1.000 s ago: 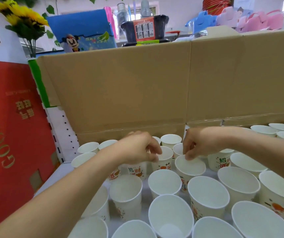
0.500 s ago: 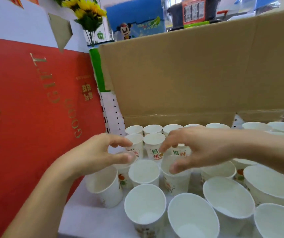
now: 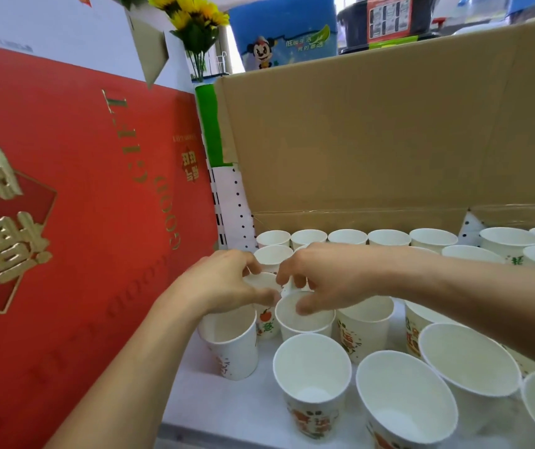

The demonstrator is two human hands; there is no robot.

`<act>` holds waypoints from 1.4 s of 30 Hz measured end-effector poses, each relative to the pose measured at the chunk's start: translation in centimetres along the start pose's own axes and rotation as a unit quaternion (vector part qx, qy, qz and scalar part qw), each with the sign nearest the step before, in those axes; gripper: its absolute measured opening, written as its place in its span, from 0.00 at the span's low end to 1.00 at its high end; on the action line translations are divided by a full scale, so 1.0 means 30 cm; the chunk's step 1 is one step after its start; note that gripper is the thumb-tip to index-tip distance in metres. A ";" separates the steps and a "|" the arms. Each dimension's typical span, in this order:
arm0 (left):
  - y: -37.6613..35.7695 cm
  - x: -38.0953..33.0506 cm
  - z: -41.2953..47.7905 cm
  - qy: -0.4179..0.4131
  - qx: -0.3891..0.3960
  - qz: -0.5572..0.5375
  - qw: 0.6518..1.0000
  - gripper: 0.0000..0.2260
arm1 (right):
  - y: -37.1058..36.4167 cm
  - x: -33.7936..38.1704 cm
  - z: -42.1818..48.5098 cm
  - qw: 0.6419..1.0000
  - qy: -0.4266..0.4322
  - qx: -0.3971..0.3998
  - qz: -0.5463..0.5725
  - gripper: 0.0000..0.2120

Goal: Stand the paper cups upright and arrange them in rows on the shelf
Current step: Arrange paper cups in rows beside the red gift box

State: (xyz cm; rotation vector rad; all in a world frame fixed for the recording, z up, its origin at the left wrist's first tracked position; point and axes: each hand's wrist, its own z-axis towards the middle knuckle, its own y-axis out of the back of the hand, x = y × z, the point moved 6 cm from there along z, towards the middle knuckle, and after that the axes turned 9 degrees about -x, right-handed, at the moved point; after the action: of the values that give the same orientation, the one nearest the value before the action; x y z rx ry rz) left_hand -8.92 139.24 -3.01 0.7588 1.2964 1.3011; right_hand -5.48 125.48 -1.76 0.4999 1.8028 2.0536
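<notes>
Several white paper cups with orange and green print stand upright on the white shelf [image 3: 214, 406], a back row [image 3: 347, 236] along the cardboard and larger-looking ones near me [image 3: 312, 367]. My left hand [image 3: 224, 283] pinches the rim of a small cup [image 3: 265, 319] at the left end of the group. My right hand [image 3: 324, 278] reaches in from the right, thumb on the rim of the neighbouring cup [image 3: 305, 322], fingers curled behind it. The two hands almost touch. Another cup [image 3: 232, 345] stands under my left wrist.
A tall red gift box [image 3: 81, 205] walls the shelf on the left. A brown cardboard sheet [image 3: 373, 140] closes off the back. Sunflowers [image 3: 194, 17] and a blue box [image 3: 282, 34] stand above, behind it. The shelf's front edge runs along the bottom.
The view has swung left and closer. Both hands have come together at the left end of the cups and closed on two neighbouring cup rims.
</notes>
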 end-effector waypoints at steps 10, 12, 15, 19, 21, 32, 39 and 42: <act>-0.021 0.029 0.007 0.021 -0.025 -0.009 0.999 0.34 | 0.006 -0.122 0.035 0.991 -0.079 -0.109 -0.026 0.12; -0.021 0.028 0.006 0.021 -0.031 -0.015 0.999 0.32 | 0.016 -0.127 0.032 0.989 -0.080 -0.122 -0.009 0.09; -0.019 0.027 0.000 0.011 -0.033 -0.039 0.999 0.31 | 0.033 -0.102 0.009 0.989 -0.071 -0.125 0.041 0.15; -0.013 0.043 -0.004 0.003 -0.013 -0.080 0.997 0.32 | 0.013 -0.056 -0.015 0.995 -0.072 -0.057 0.028 0.30; -0.016 0.044 0.001 -0.001 -0.010 -0.081 0.997 0.31 | -0.008 -0.046 -0.011 0.997 -0.071 -0.031 0.020 0.31; -0.022 0.055 0.020 0.009 -0.034 -0.100 0.994 0.32 | -0.003 -0.039 -0.027 0.995 -0.067 0.047 0.060 0.32; -0.016 0.042 0.015 0.006 -0.038 -0.098 0.994 0.31 | -0.027 -0.027 -0.002 0.998 -0.035 0.049 0.027 0.19; -0.016 0.042 0.018 0.009 -0.036 -0.099 0.994 0.31 | -0.017 -0.049 0.026 0.999 -0.029 -0.009 0.023 0.16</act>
State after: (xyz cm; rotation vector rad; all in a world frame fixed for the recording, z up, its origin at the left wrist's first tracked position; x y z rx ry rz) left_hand -8.55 140.47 -3.68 0.5543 1.2974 1.1901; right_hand -3.81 125.49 -2.21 0.5942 1.7545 2.0618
